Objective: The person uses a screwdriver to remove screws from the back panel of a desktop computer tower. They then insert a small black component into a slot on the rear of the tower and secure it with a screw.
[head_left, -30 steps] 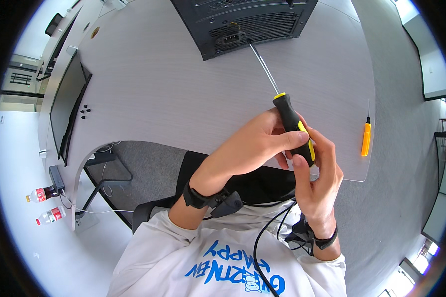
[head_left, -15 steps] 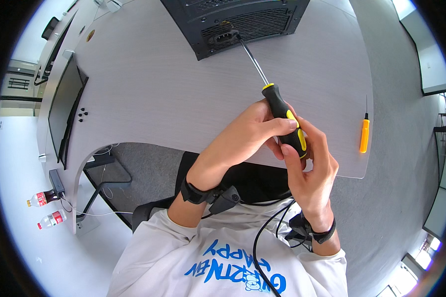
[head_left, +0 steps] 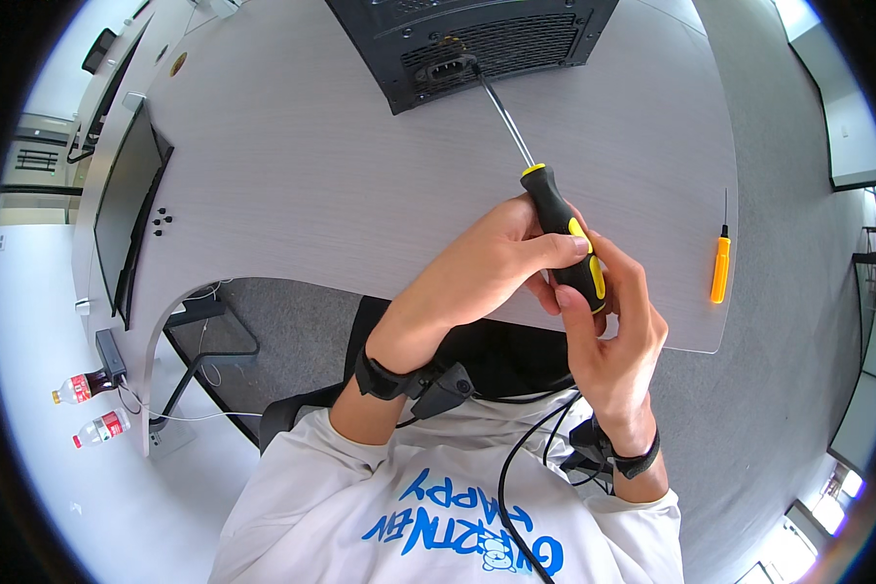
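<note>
Hands both closed on one tool. Left hand (head_left: 492,268) curled from the left around a black-and-yellow screwdriver (head_left: 561,234), thumb laid along the upper side of the handle, fingers wrapped underneath. Right hand (head_left: 608,336) clasped on the handle's rear end from below, fingers bent up against the yellow grip, palm turned toward the body. Neither hand spread open; both gripping the same handle, touching each other at the fingertips.

Screwdriver held above the near edge of a grey desk (head_left: 311,175), tilted up and away, steel shaft running toward a black computer case (head_left: 477,39) at the far side. Tip set at the rear panel, right beside the power socket (head_left: 445,68); cannot tell whether seated in a screw. Vent grille to the right of the socket.

Second, smaller orange screwdriver (head_left: 719,265) lying alone on the desk to the right, well apart from the hands, blade pointing away.

Dark monitor (head_left: 127,209) standing at the left end of the desk. Two plastic bottles (head_left: 90,409) on the floor at lower left, red-labelled, lying on their sides; contents unclear. Black bands and cables on both wrists.
</note>
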A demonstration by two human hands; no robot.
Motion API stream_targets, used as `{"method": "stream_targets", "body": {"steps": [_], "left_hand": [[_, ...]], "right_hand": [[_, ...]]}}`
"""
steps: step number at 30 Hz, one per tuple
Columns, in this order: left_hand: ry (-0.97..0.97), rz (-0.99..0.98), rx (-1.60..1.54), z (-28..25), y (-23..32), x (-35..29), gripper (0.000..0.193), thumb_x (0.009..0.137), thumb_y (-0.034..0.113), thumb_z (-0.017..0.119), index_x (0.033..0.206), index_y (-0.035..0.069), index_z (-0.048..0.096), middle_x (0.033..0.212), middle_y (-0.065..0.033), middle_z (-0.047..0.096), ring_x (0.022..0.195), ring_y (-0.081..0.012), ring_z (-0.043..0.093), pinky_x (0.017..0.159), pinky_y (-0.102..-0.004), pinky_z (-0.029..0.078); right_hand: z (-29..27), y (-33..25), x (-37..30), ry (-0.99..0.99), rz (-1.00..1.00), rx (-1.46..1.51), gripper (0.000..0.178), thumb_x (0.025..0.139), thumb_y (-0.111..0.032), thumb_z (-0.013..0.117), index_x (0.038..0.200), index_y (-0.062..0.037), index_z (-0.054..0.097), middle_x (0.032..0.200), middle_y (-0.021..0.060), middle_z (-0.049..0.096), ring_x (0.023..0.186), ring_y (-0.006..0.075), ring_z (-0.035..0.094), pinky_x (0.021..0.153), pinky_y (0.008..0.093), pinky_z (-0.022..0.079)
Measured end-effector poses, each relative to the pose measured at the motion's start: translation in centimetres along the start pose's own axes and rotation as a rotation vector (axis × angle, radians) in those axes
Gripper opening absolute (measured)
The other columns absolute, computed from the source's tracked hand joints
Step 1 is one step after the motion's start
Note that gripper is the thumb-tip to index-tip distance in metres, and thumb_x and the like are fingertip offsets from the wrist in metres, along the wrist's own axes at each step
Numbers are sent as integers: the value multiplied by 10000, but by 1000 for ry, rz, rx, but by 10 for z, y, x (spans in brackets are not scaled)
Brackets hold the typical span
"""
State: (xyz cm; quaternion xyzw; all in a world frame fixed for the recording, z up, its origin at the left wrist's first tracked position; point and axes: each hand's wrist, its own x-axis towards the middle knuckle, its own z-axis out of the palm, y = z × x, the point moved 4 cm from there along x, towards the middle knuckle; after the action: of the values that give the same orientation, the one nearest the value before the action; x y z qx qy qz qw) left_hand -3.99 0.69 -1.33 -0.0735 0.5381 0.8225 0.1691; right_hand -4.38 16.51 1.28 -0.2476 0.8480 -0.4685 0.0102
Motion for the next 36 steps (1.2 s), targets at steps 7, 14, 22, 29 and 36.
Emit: {"method": "stream_targets", "body": {"steps": [7, 14, 22, 29, 36], "left_hand": [[3, -3, 4, -1, -1, -1, 345, 999, 250, 656, 1236, 8, 591, 1062, -46, 633, 980, -107, 631, 823, -249, 542], [6, -10, 6, -1, -1, 0, 333, 999, 244, 653, 1232, 15, 592, 1078, -43, 633, 995, -106, 629, 836, -245, 538], [11, -16, 21, -3, 1, -1, 318, 993, 236, 644, 1225, 25, 592, 1096, -41, 625, 1035, -104, 615, 886, -261, 527], [10, -9, 24, -2, 0, 1, 353, 990, 241, 631, 1248, 7, 575, 1125, -67, 620, 1047, -131, 630, 879, -263, 542], [-1, -6, 17, 0, 0, 2, 407, 978, 214, 618, 1295, -31, 546, 1158, -106, 621, 1069, -174, 659, 816, -269, 585]], "right_hand": [[1, 0, 0, -9, -6, 0, 486, 915, -143, 787, 1337, -4, 589, 944, 136, 731, 747, 163, 717, 588, 244, 562], [0, 1, 1, -14, -9, 0, 489, 917, -137, 783, 1345, -5, 586, 951, 137, 729, 755, 163, 716, 592, 250, 565], [2, 1, 0, 43, -31, -10, 424, 921, -95, 744, 1321, -24, 623, 876, 33, 683, 650, 58, 547, 551, 202, 430], [0, 2, 0, 3, -15, -13, 526, 882, -129, 816, 1344, -20, 589, 982, 143, 722, 711, 167, 688, 586, 256, 550], [0, 3, 0, 10, 2, -15, 520, 886, -142, 817, 1340, -31, 589, 973, 136, 721, 696, 156, 688, 561, 244, 549]]}}
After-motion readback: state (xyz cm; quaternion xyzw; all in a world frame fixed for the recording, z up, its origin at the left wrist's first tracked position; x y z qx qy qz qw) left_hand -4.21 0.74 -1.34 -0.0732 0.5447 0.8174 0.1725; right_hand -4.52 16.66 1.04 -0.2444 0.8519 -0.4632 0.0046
